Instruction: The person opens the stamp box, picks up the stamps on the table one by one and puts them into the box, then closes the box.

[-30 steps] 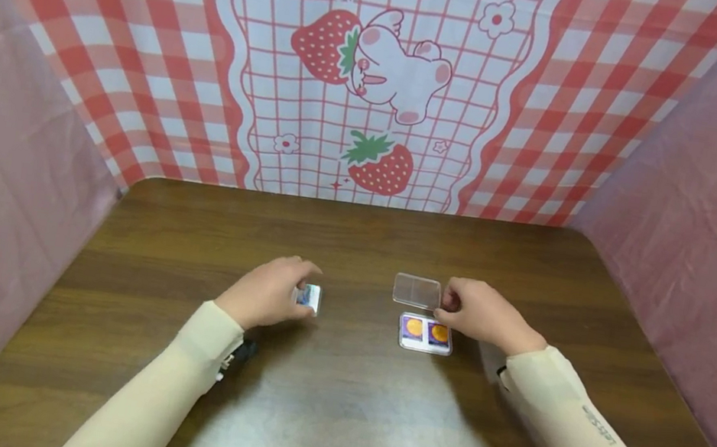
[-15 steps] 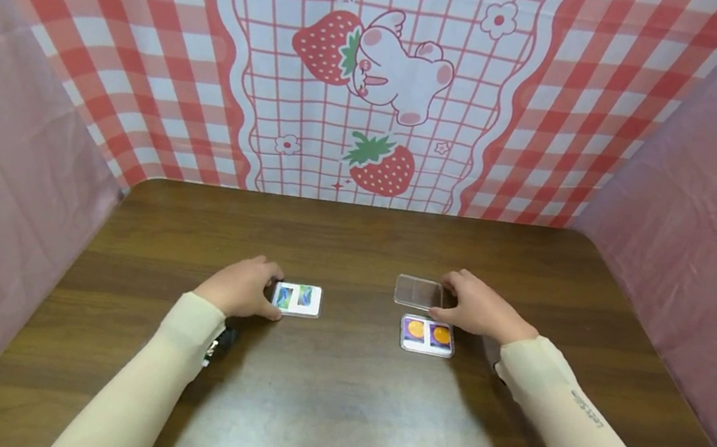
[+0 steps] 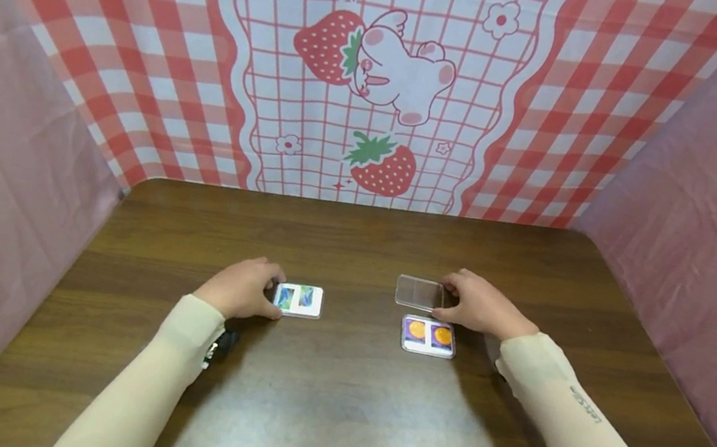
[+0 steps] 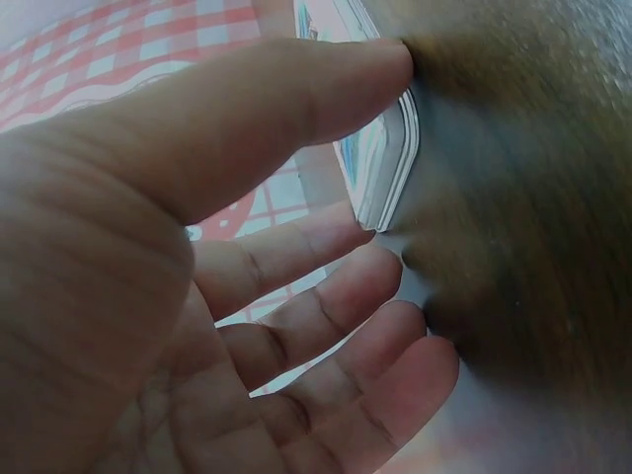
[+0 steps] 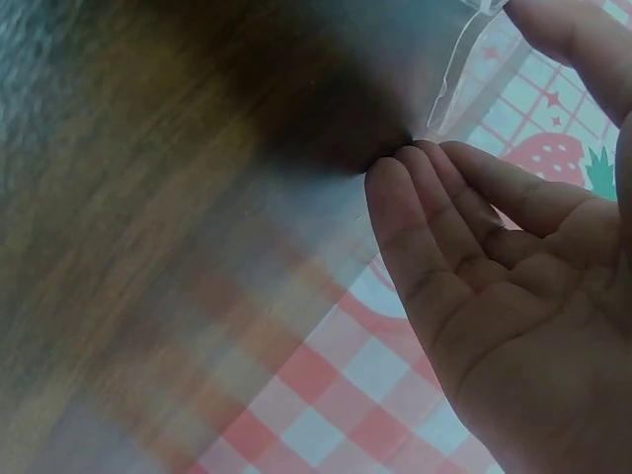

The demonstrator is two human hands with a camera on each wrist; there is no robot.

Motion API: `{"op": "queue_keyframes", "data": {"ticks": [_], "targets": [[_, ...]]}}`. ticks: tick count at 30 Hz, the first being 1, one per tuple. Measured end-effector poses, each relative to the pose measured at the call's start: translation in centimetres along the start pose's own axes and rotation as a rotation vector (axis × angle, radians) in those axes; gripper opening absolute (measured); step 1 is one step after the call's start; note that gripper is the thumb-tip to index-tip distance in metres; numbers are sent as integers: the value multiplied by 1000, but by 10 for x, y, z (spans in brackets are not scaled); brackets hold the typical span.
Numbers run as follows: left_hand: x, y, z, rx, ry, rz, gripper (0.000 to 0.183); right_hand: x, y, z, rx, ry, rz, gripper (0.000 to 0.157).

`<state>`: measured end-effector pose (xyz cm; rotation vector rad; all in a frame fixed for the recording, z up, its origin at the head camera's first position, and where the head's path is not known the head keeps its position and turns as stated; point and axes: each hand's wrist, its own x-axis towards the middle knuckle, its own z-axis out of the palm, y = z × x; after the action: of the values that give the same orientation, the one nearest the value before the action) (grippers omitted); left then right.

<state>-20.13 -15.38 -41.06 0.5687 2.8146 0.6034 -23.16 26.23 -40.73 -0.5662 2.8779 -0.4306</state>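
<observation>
My left hand (image 3: pixel 241 288) is at the left end of a flat clear case (image 3: pixel 306 301) holding two blue-green pictures on white. In the left wrist view its thumb and index finger hold the case (image 4: pixel 383 178) by opposite edges; the other fingertips rest on the table. My right hand (image 3: pixel 484 306) grips the right end of a clear, picture-free plastic cover (image 3: pixel 416 292) between thumb and fingers. The right wrist view catches only a corner of this cover (image 5: pixel 462 74). Just in front of it lies a second case (image 3: pixel 428 337) with two orange round pictures on purple.
Both cases and the cover lie on a brown wooden table (image 3: pixel 356 239). Behind it hangs a red-and-white checked cloth (image 3: pixel 540 127) with strawberries. Pink cloth (image 3: pixel 698 228) closes off both sides.
My left hand has slid left, uncovering the blue-green pictures, and holds the case's left end. My right fingers have spread to span the cover's end. Little has moved in the last half second.
</observation>
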Motion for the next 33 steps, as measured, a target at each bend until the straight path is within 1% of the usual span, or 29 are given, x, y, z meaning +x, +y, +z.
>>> {"op": "queue_keyframes", "data": {"ticks": [4,11,16,21,28,33], "targets": [[1,1,1,22,12,6,50,0,0,0,-9,-1,1,61],[4,11,7,53,34,29,48,1,-4,1,-64,12,-8,58],[7,23,14,89,42,64,48,1,-6,1,-73,5,14,59],[9,38,22,131,47,111,50,2,-7,1,-90,22,4,54],[13,56,32,144,53,143,47,2,-9,0,-97,12,24,54],[16,63,38,133,55,166,45,2,-8,0,-106,16,13,55]]}}
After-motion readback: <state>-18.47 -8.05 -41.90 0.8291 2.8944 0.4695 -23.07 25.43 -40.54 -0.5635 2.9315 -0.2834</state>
